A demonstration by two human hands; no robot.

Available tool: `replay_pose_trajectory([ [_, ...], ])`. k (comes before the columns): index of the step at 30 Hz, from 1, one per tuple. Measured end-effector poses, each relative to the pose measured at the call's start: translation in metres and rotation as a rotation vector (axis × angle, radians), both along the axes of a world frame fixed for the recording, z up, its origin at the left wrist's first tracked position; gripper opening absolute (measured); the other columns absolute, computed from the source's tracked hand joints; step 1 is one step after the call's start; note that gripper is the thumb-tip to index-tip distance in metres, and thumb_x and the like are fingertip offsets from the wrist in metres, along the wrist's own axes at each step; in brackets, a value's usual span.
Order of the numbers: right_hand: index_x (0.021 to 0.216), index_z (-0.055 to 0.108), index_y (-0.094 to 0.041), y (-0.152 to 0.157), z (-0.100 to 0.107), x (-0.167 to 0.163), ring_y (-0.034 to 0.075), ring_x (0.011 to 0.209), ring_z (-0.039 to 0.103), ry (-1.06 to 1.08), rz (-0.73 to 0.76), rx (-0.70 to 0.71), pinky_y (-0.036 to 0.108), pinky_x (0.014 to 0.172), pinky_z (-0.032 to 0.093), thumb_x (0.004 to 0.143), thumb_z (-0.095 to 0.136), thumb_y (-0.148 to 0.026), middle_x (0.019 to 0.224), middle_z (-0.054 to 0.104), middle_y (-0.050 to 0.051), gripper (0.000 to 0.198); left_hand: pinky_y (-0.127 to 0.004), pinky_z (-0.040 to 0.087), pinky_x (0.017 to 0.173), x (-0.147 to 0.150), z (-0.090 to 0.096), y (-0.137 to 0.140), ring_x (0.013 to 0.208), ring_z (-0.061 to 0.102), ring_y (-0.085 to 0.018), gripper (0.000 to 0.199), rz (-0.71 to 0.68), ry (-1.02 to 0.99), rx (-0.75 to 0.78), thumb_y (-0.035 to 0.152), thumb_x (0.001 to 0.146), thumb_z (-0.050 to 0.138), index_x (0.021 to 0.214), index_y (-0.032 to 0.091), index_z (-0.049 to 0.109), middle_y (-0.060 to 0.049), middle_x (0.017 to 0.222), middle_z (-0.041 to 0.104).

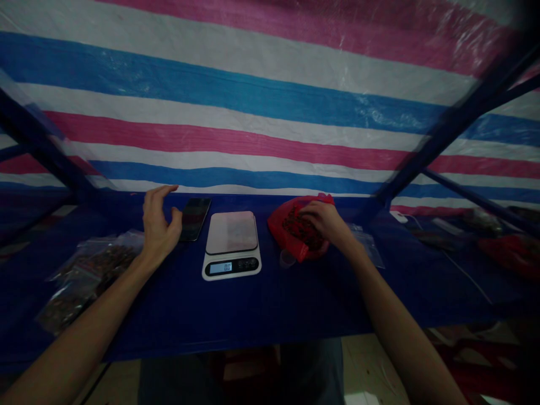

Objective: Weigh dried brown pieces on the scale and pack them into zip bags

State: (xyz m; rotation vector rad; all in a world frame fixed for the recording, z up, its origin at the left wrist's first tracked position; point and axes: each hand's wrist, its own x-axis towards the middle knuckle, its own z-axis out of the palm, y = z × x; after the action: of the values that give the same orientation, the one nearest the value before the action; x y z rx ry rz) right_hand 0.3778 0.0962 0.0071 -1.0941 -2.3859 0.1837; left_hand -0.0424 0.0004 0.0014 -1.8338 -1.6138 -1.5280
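A red bag (pixel 279 222) lies wide at the mouth, full of small dark brown pieces (pixel 301 229). My right hand (pixel 323 218) reaches into it from the right, its fingers bent together against the pieces; what they pinch is hidden. Left of the bag, a white digital scale (pixel 232 242) has a bare weighing plate and a lit display showing 0.0. My left hand (pixel 161 225) is raised near a dark phone (pixel 196 218), thumb and fingers apart, holding nothing. Clear plastic bags (pixel 101 259) filled with small brown pieces lie beside my left forearm.
A small clear cup or lid (pixel 287 259) sits before the red bag. Flat clear bags (pixel 368 246) lie beyond my right wrist. Blue frame bars (pixel 439 135) slant upward on both sides, with striped sheeting (pixel 253 124) behind. Another red bag (pixel 512 253) lies far right.
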Motion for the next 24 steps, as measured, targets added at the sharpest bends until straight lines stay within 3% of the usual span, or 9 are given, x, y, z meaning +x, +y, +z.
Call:
replay_pose_trajectory([
  [4, 0.098, 0.080, -0.019, -0.001, -0.003, 0.001, 0.023, 0.093, 0.070, -0.047, 0.050, -0.066, 0.033, 0.089, 0.052, 0.090, 0.059, -0.008, 0.103, 0.076, 0.009, 0.024, -0.052, 0.042, 0.112, -0.001, -0.001, 0.001, 0.124, 0.056, -0.030, 0.046, 0.002, 0.017, -0.010, 0.010, 0.084, 0.053, 0.128, 0.018, 0.062, -0.013, 0.126, 0.060],
  [9, 0.099, 0.079, -0.017, -0.004, 0.004, 0.004, 0.022, 0.094, 0.070, -0.034, 0.044, -0.107, 0.034, 0.089, 0.052, 0.091, 0.060, -0.010, 0.103, 0.075, 0.009, 0.022, -0.052, 0.045, 0.109, -0.003, -0.006, 0.003, 0.123, 0.056, -0.029, 0.030, -0.031, 0.082, -0.060, 0.009, 0.086, 0.051, 0.104, 0.021, 0.071, -0.010, 0.125, 0.059],
  [13, 0.099, 0.079, -0.017, -0.005, 0.013, 0.000, 0.023, 0.093, 0.070, -0.070, 0.017, -0.111, 0.035, 0.088, 0.053, 0.090, 0.060, -0.010, 0.102, 0.075, 0.010, 0.022, -0.052, 0.045, 0.108, -0.006, -0.009, 0.006, 0.123, 0.055, -0.028, 0.027, -0.035, 0.103, -0.071, 0.010, 0.085, 0.052, 0.099, 0.022, 0.072, -0.009, 0.124, 0.058],
  [19, 0.100, 0.079, -0.016, -0.005, 0.016, 0.003, 0.023, 0.090, 0.072, -0.021, 0.012, -0.201, 0.034, 0.083, 0.055, 0.087, 0.062, -0.009, 0.099, 0.078, 0.010, 0.022, -0.047, 0.049, 0.102, -0.006, -0.007, 0.006, 0.111, 0.059, -0.025, 0.024, -0.082, 0.112, -0.069, 0.011, 0.085, 0.050, 0.089, 0.022, 0.071, -0.007, 0.111, 0.060],
  [24, 0.098, 0.079, -0.019, -0.032, 0.044, -0.003, 0.021, 0.092, 0.070, 0.118, 0.079, -0.205, 0.033, 0.085, 0.054, 0.089, 0.067, -0.017, 0.101, 0.077, 0.007, 0.016, -0.048, 0.050, 0.097, -0.006, -0.008, 0.007, 0.107, 0.058, -0.025, 0.023, -0.131, 0.134, -0.058, 0.013, 0.085, 0.050, 0.088, 0.021, 0.071, -0.008, 0.109, 0.060],
])
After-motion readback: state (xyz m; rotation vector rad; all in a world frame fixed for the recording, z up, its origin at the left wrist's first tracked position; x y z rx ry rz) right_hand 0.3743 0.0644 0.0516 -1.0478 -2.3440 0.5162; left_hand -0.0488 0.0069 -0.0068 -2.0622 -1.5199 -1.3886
